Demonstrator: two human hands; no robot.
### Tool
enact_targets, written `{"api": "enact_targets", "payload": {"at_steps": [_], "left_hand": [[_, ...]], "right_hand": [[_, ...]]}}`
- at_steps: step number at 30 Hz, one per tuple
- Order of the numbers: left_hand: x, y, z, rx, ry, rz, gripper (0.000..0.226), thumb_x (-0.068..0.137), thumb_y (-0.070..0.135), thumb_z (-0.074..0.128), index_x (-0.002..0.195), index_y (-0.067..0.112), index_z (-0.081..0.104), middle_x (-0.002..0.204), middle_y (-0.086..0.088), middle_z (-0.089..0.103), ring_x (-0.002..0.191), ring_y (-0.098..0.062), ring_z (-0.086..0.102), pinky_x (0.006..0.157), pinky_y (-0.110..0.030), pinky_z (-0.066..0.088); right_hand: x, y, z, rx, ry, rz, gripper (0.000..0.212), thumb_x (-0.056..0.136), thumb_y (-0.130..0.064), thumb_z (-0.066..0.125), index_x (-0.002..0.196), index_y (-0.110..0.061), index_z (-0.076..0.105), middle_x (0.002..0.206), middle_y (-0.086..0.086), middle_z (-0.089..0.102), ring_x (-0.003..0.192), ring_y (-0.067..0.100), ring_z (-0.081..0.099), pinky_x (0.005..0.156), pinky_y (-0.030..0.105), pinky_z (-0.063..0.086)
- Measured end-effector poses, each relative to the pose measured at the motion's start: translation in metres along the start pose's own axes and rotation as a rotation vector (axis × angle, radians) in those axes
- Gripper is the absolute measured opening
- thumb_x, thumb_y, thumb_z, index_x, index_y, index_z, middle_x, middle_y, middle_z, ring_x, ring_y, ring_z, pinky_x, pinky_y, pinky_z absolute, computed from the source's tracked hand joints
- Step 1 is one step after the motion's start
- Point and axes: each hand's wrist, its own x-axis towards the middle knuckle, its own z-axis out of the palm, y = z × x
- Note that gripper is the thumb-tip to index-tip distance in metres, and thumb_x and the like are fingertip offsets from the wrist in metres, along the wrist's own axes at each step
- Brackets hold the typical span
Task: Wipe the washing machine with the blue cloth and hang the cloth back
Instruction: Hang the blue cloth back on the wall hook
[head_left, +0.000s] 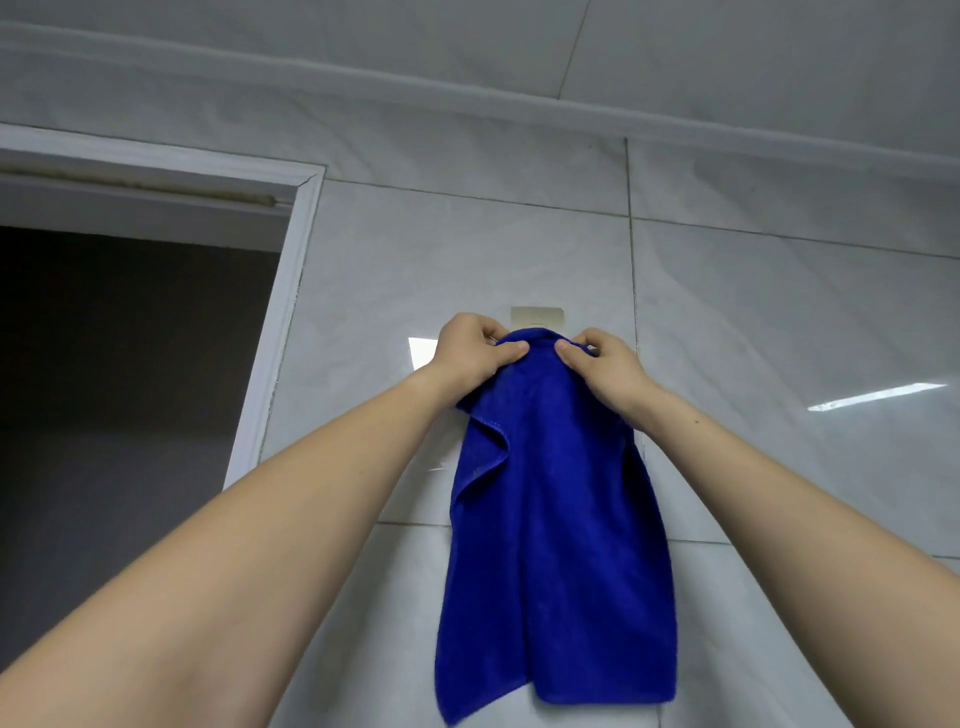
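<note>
The blue cloth (561, 519) is draping down the tiled wall (779, 312) while my left hand (470, 353) and right hand (605, 366) are pinching its top fold at the hook plate (536, 315), and I am likely hanging it back as the last step, though the washing machine is showing nowhere.

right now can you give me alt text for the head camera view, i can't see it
Two bare hands, the left hand and the right hand, pinch the top edge of a blue cloth up at a small wall hook plate on a grey-white tiled wall. The cloth hangs down the wall, and a dark doorway stands to the left.
</note>
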Motion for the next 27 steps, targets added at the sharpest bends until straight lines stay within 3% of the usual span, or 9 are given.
{"api": "enact_targets", "payload": {"at_steps": [4,7,11,15,18,21,23,27], "left_hand": [[0.005,-0.005,0.002,0.034,0.098,-0.010,0.015,0.082,0.024,0.078,0.074,0.019,0.067,0.069,0.006,0.063,0.063,-0.005,0.059,0.044,-0.006,0.040],[0.007,-0.004,0.007,0.058,0.165,-0.030,0.018,0.080,0.025,0.079,0.071,0.016,0.067,0.067,0.008,0.062,0.061,-0.005,0.058,0.046,-0.012,0.041],[-0.001,-0.009,0.011,0.079,0.160,-0.100,0.025,0.079,0.020,0.079,0.062,0.008,0.065,0.058,0.005,0.060,0.055,-0.010,0.054,0.052,-0.022,0.042],[-0.025,-0.022,0.016,-0.116,0.148,-0.150,0.025,0.083,0.016,0.077,0.072,-0.005,0.069,0.062,-0.003,0.057,0.054,-0.011,0.049,0.046,-0.014,0.039],[-0.042,-0.024,0.021,-0.247,0.118,-0.165,0.018,0.086,0.019,0.075,0.081,0.002,0.073,0.075,0.000,0.068,0.065,-0.006,0.059,0.053,-0.008,0.043],[-0.051,-0.020,0.026,-0.381,0.087,-0.145,0.022,0.084,0.022,0.078,0.098,0.007,0.073,0.088,0.000,0.073,0.081,-0.013,0.068,0.070,-0.018,0.054],[-0.060,-0.022,0.031,-0.337,0.072,-0.089,0.029,0.081,0.023,0.081,0.104,0.009,0.071,0.094,0.001,0.074,0.087,-0.012,0.070,0.075,-0.021,0.057],[-0.079,-0.029,0.044,-0.311,0.076,-0.071,0.024,0.084,0.016,0.077,0.107,0.012,0.071,0.091,0.006,0.072,0.086,-0.013,0.070,0.070,-0.018,0.056]], "right_hand": [[0.014,0.006,0.002,0.065,0.090,0.006,0.014,0.089,-0.027,0.063,0.092,-0.014,0.063,0.088,-0.004,0.063,0.082,0.015,0.060,0.076,0.029,0.048],[0.015,0.011,0.007,-0.038,0.244,0.014,0.023,0.083,-0.037,0.069,0.081,-0.017,0.059,0.076,-0.007,0.059,0.070,0.012,0.056,0.062,0.027,0.044],[0.003,0.023,0.019,-0.061,0.291,0.017,0.028,0.084,-0.038,0.067,0.081,-0.012,0.059,0.071,-0.006,0.057,0.065,0.013,0.052,0.059,0.028,0.041],[-0.020,0.029,0.028,0.116,0.317,0.016,0.028,0.091,-0.037,0.063,0.075,-0.016,0.055,0.069,-0.005,0.052,0.063,0.011,0.047,0.061,0.024,0.037],[-0.041,0.025,0.034,0.280,0.320,-0.018,0.022,0.097,-0.034,0.057,0.088,-0.014,0.061,0.081,-0.004,0.059,0.074,0.010,0.054,0.067,0.020,0.043],[-0.060,0.022,0.039,0.400,0.285,-0.052,0.017,0.096,-0.036,0.059,0.107,-0.023,0.063,0.095,-0.009,0.065,0.083,0.002,0.062,0.066,0.011,0.046],[-0.072,0.027,0.043,0.378,0.264,-0.094,0.025,0.093,-0.033,0.062,0.118,-0.029,0.061,0.100,-0.014,0.066,0.083,-0.005,0.061,0.067,0.010,0.048],[-0.092,0.044,0.053,0.356,0.178,-0.094,0.036,0.098,-0.024,0.056,0.134,-0.026,0.056,0.116,-0.012,0.066,0.101,0.006,0.064,0.091,0.031,0.055]]}}
